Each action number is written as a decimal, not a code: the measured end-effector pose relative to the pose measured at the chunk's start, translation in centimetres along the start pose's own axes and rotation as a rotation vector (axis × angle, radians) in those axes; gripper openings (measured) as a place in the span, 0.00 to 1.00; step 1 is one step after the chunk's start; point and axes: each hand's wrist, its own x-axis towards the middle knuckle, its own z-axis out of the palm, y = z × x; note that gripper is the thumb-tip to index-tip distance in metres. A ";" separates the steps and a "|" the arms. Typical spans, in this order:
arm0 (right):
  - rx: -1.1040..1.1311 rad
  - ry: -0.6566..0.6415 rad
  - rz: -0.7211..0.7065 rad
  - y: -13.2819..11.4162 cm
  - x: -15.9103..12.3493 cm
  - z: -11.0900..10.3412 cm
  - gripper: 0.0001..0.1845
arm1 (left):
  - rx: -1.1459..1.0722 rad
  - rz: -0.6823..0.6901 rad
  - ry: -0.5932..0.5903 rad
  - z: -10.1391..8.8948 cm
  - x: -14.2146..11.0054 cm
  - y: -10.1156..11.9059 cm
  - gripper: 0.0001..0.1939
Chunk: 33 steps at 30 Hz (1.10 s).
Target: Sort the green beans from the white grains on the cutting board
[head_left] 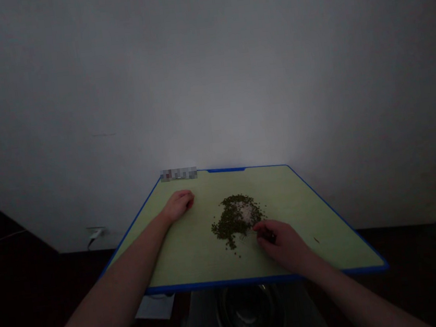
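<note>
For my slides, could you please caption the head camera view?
The right hand touches a heap of green grains on a blue-edged green cutting board, the left hand resting nearby.

2 hands: L hand (178,206) at 11 o'clock on board, R hand (280,245) at 4. 1 cutting board (189,256), blue edge. 1 pile of green grains (228,222), too many to count, w/ 1 pale patch (245,212). 1 stray brown bit (316,240) at 3 o'clock. Off board: 1 wall plug (95,233) at 10, 1 white sheet (154,307) at 7, 1 round bowl (249,312) at 6.
</note>
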 end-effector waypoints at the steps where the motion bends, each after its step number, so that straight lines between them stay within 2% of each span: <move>1: 0.006 0.001 0.008 -0.1 -0.2 -0.1 0.12 | -0.001 -0.001 -0.001 0.0 0.0 0.0 0.14; 8: -0.014 -0.014 -0.009 -1.0 -1.1 0.1 0.14 | 0.014 0.000 0.005 0.1 -0.1 0.3 0.13; 15: -0.031 0.031 -0.014 -0.2 0.2 0.6 0.13 | 0.006 0.013 0.003 0.0 0.0 -0.1 0.14; 27: 0.002 -0.093 -0.048 -0.7 0.8 0.4 0.12 | 0.003 -0.014 0.003 0.1 -0.1 0.2 0.13; 33: 0.007 -0.100 -0.029 -0.7 0.7 0.3 0.12 | 0.003 0.007 -0.002 0.1 -0.1 0.0 0.13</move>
